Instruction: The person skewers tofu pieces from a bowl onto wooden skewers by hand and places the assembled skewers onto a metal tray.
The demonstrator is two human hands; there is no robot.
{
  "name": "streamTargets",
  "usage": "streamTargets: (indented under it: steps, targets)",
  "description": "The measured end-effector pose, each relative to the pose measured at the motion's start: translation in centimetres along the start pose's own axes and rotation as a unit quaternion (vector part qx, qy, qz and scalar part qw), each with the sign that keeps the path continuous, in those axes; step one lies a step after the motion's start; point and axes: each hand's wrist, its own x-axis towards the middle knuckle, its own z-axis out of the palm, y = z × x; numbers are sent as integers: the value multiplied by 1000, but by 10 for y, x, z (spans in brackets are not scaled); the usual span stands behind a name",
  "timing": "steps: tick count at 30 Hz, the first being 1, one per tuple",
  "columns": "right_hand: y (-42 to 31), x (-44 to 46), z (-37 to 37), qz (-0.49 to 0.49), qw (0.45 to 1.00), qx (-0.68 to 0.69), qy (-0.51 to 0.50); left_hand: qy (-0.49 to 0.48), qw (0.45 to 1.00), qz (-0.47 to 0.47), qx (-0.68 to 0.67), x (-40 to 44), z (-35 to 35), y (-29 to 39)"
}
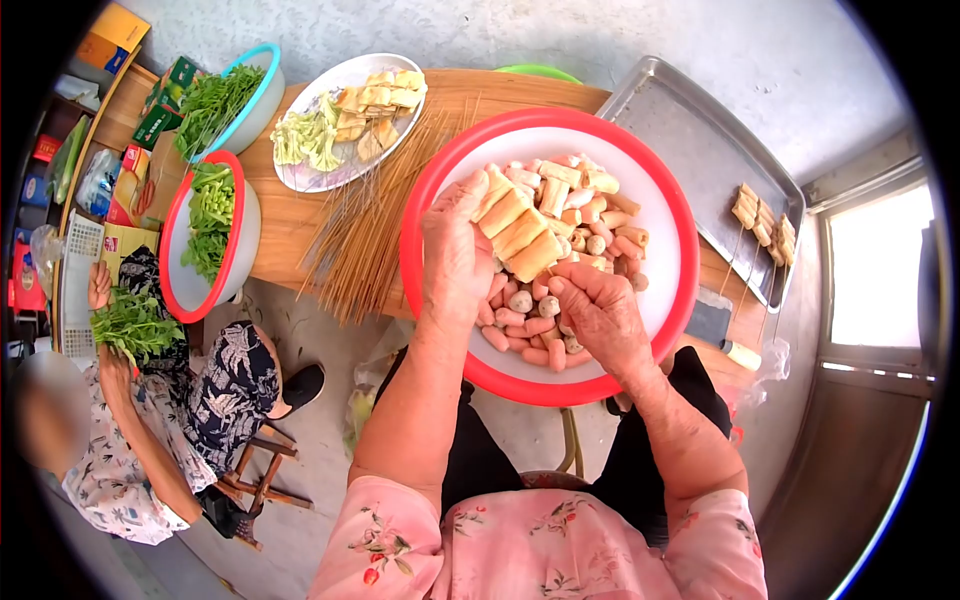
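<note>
My left hand point(455, 255) is closed around a row of several yellowish tofu skin rolls point(520, 230), held side by side above the basin. My right hand point(602, 308) pinches at the lower end of that row, on what looks like a thin bamboo skewer; most of the skewer is hidden by the rolls and fingers. Under both hands is a white basin with a red rim point(413, 215). It holds small pink sausages point(520, 330), round grey-speckled balls point(521, 301) and more rolled pieces point(558, 192).
Loose bamboo skewers point(370, 220) lie left of the basin. Beyond them is an oval plate point(300, 180) of cut food. A metal tray point(670, 130) on the right bears filled skewers point(765, 222), near a cleaver point(708, 318). At left, a seated person holds greens point(135, 325) beside two basins.
</note>
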Motion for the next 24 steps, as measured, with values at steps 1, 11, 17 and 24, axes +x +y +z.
streamTargets:
  steps: [1, 11, 17, 24]
  targets:
    - [-2, -1, 1, -1, 1000, 10, 9, 13, 1000, 15, 4, -1, 4, -1]
    - [13, 1, 4, -51, 998, 10, 20, 25, 997, 11, -67, -2, 10, -6]
    - [19, 4, 6, 21, 993, 114, -6, 63, 997, 41, -24, -5, 19, -7]
    - [-5, -1, 8, 129, 975, 182, 5, 55, 997, 47, 6, -7, 22, -4]
